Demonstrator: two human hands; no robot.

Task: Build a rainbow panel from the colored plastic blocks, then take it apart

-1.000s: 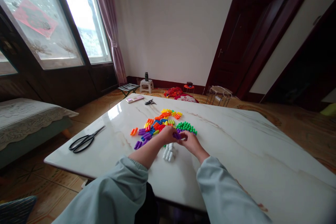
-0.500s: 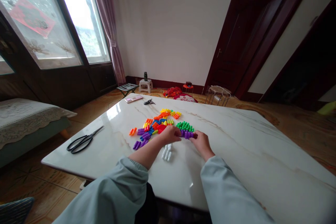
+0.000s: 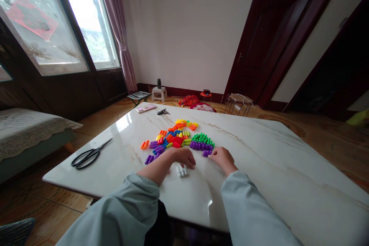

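My left hand rests curled, palm down, on the white marble table, its fingers over a small group of white plastic pegs. My right hand lies beside it, fingertips touching a loose purple peg. Just beyond both hands sits a joined row of purple pegs against a block of green pegs. Further back and left lies a scatter of orange, red, yellow, blue and purple pegs.
Black scissors lie near the table's left edge. A pink phone and a small dark tool sit at the far edge. A bed stands on the left; stools and floor clutter lie beyond the table.
Both hands have let go of the purple row, which now lies beside the green block. The hands have drawn back toward me, the left onto the white pegs.
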